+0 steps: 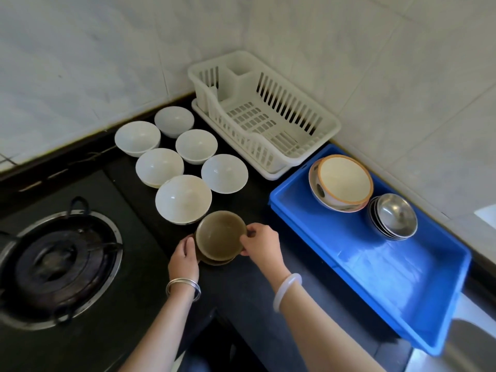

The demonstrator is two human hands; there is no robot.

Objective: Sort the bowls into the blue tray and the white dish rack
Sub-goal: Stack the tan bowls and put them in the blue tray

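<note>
- Step in hand: both hands are set on the small stack of olive-brown translucent bowls (220, 236) on the black countertop (241, 288), at 6 o'clock from the group of white bowls. This reads as the pick-up stage for the brown bowls.
- Left hand (184, 260): placed against the stack's 8 o'clock side, fingers together and curled on the lower bowl's wall. A pair of silver bangles (183, 287) sits on the wrist.
- Right hand (261, 242): placed at the stack's 3 o'clock side, thumb and fingers pinched on the top bowl's rim. A pale translucent bangle (287, 291) sits on the wrist.
- Whether the top bowl is lifted clear of the one below cannot be told; it sits tilted and offset.
- Blue rectangular plastic tray (375, 267): at 3 o'clock from the stack. Its far end holds a stack of cream orange-rimmed ceramic bowls (342, 182) and, just beside it, a stack of stainless-steel bowls (394, 217). The near end is bare.
- White slotted plastic dish rack (264, 114): at 1 o'clock, holding nothing.
- Six round white glossy bowls (183, 198): unsorted, clustered at 12 o'clock from the stack, beside the gas burner (60, 260).
- Next move, as a judgement: a firm two-sided grip, a lift, and a carry toward 3 o'clock into the tray's bare end, since coloured bowls appear to collect there. Keep the stack level so the offset top bowl does not slide.
</note>
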